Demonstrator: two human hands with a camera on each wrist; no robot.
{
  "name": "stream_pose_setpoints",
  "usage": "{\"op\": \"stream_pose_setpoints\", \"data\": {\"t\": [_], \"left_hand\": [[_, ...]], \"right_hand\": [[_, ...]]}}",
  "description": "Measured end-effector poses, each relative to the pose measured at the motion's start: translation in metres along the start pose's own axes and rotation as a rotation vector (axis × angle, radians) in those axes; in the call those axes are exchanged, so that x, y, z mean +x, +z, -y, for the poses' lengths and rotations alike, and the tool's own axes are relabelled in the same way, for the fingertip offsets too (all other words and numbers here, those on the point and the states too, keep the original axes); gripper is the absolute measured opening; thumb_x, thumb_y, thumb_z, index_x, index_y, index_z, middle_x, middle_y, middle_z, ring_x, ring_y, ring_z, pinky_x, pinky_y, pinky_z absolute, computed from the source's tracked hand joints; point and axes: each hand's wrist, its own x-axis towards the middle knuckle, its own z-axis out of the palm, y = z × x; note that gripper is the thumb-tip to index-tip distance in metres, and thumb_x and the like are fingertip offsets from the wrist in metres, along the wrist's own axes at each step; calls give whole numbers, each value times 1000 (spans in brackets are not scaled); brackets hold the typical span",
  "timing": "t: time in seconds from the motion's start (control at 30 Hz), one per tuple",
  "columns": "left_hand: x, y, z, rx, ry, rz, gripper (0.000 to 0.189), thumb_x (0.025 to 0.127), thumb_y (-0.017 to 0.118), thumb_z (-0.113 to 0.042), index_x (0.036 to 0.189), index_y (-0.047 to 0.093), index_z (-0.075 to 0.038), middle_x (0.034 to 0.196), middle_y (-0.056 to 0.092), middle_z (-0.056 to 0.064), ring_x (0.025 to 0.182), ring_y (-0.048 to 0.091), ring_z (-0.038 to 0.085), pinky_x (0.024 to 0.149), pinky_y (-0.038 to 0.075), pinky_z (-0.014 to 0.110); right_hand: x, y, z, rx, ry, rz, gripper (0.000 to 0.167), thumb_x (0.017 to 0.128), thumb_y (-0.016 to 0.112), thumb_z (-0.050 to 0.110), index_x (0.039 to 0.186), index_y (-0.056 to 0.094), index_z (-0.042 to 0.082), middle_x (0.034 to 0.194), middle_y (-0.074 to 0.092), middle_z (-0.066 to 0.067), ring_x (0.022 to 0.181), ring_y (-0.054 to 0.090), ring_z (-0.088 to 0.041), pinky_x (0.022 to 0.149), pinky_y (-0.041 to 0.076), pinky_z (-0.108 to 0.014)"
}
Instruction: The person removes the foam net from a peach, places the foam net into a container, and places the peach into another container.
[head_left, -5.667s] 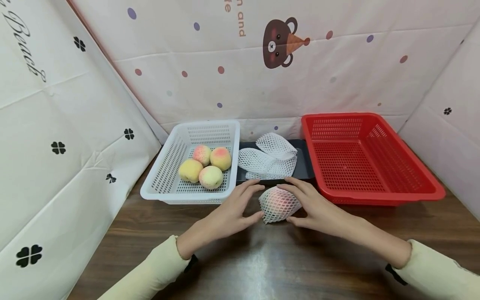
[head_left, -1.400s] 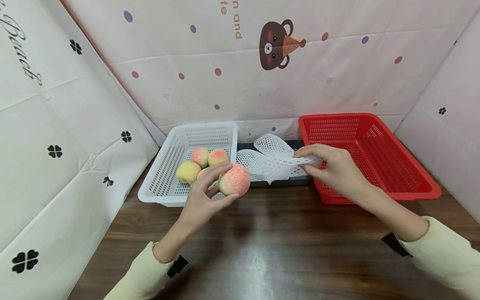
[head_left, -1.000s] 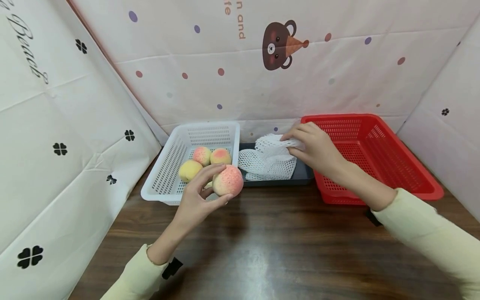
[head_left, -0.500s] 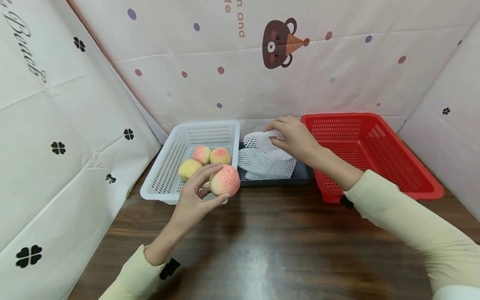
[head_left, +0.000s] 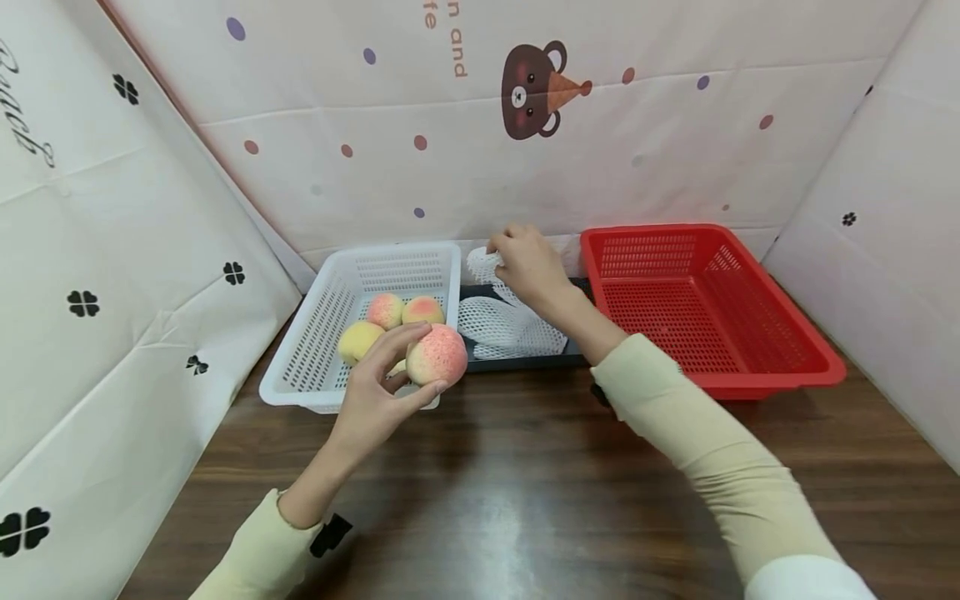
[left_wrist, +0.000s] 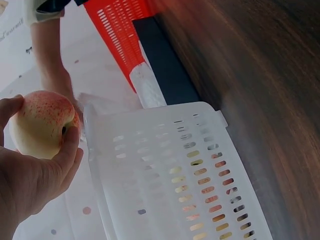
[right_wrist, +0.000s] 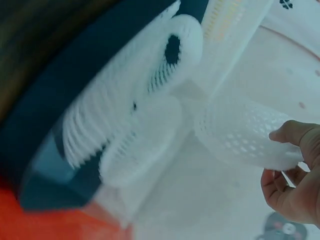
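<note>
My left hand (head_left: 375,392) grips a bare pink-and-cream peach (head_left: 441,355) between fingers and thumb, held up in front of the white basket's right side. In the left wrist view the dark stem hollow of that peach (left_wrist: 40,127) faces my fingers. Above the back of the dark tray (head_left: 517,364), my right hand (head_left: 531,267) pinches a white foam fruit net (head_left: 482,263). The right wrist view shows this net (right_wrist: 245,132) hanging from thumb and fingertips, apart from the other foam nets (right_wrist: 125,90). Those nets lie loosely in the tray.
To the left stands a white perforated basket (head_left: 288,367) with several peaches (head_left: 386,310) inside. On the right is a red basket (head_left: 675,329), its mesh floor bare. Patterned cloth (head_left: 337,83) hangs behind and at the sides. Brown wooden table (head_left: 480,500) extends in front.
Earlier the peach sat in its net on the table between both hands. Now it is bare in my left hand, and my right hand has carried a net leftward over the tray.
</note>
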Motion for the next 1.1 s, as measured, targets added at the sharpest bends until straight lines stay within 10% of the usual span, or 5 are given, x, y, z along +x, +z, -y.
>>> {"op": "stream_pose_setpoints", "data": {"t": [0.33,0.73,1.1], "left_hand": [[1,1,5,0,-23,26,65,79,87,-5,138,62,-20,140,56,-2,128,57,21,94,56,30],[-2,-4,5,16,-44,38,65,79,88,-7,137,62,-20,140,56,-3,127,57,20,95,56,32],[-1,-11,7,44,-51,25,66,79,88,-7,138,61,-19,141,55,-2,126,57,22,94,56,30]], "right_hand": [[-6,52,-11,-176,-36,218,25,91,74,8,116,73,9,118,65,-14,113,59,-34,96,53,-46],[-30,73,-11,-98,-56,578,40,99,64,38,126,70,10,121,68,-14,113,61,-35,101,51,-49],[-48,44,-8,-27,-105,454,37,103,59,29,129,68,3,130,65,-18,125,57,-35,114,39,-51]]}}
